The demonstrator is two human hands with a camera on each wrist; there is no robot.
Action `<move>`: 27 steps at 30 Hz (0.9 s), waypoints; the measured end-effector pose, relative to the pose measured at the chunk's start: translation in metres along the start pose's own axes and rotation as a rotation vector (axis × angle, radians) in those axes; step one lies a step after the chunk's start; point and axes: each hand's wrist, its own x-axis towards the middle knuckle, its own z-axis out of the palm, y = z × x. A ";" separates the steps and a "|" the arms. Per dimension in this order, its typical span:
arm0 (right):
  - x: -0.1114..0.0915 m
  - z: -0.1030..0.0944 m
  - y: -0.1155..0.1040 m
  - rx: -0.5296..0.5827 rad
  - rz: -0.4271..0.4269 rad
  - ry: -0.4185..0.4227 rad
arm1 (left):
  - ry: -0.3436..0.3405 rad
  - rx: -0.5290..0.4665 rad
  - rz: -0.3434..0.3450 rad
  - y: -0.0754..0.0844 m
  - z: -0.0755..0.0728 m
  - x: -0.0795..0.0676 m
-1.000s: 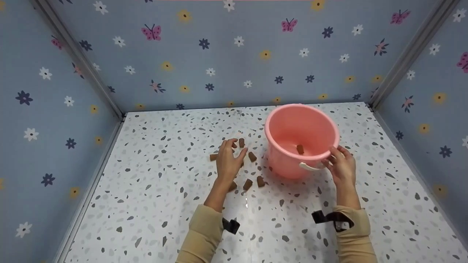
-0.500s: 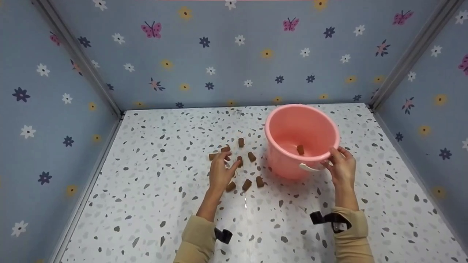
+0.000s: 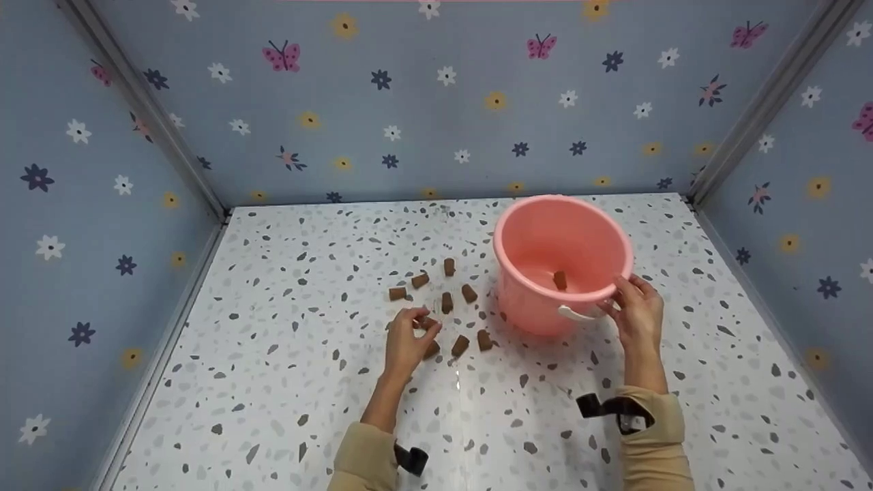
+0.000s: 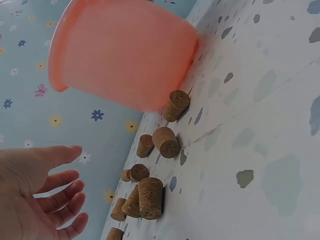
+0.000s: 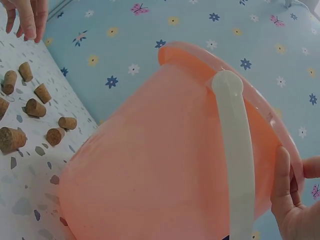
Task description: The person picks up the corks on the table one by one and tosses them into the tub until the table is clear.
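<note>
Several brown tapered corks (image 3: 447, 303) lie scattered on the speckled tabletop, left of a pink bucket (image 3: 545, 310). My left hand (image 3: 406, 344) hovers above the near-left corks, with one cork (image 3: 426, 322) showing between thumb and fingers. In the left wrist view this hand (image 4: 37, 192) has loosely bent fingers, thumb apart, and nothing in its grasp. My right hand (image 3: 640, 314) pinches the bucket's rim at the near right, thumb on one side and fingers on the other. One cork (image 3: 560, 280) lies on the bucket's floor. The bucket's white handle (image 5: 235, 150) hangs down its outside.
Blue flower-patterned panels (image 3: 409, 102) close off the back and both sides of the white speckled table (image 3: 286, 409). Black camera straps (image 3: 412, 459) sit on both wrists. The bucket stands towards the back right.
My left hand has drawn back towards me and slightly left, uncovering corks that it hid before. My right hand and the bucket stay in place.
</note>
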 end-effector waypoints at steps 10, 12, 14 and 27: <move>-0.005 0.004 -0.004 0.009 0.008 -0.002 | -0.052 0.040 -0.039 -0.012 0.001 -0.011; -0.006 0.004 -0.004 0.015 0.013 -0.009 | -0.049 0.052 -0.043 -0.015 0.001 -0.013; -0.010 0.008 -0.007 0.005 0.028 -0.009 | -0.050 0.051 -0.046 -0.018 0.001 -0.015; 0.015 -0.015 0.012 -0.057 -0.017 -0.027 | 0.027 0.007 -0.038 -0.038 0.009 -0.024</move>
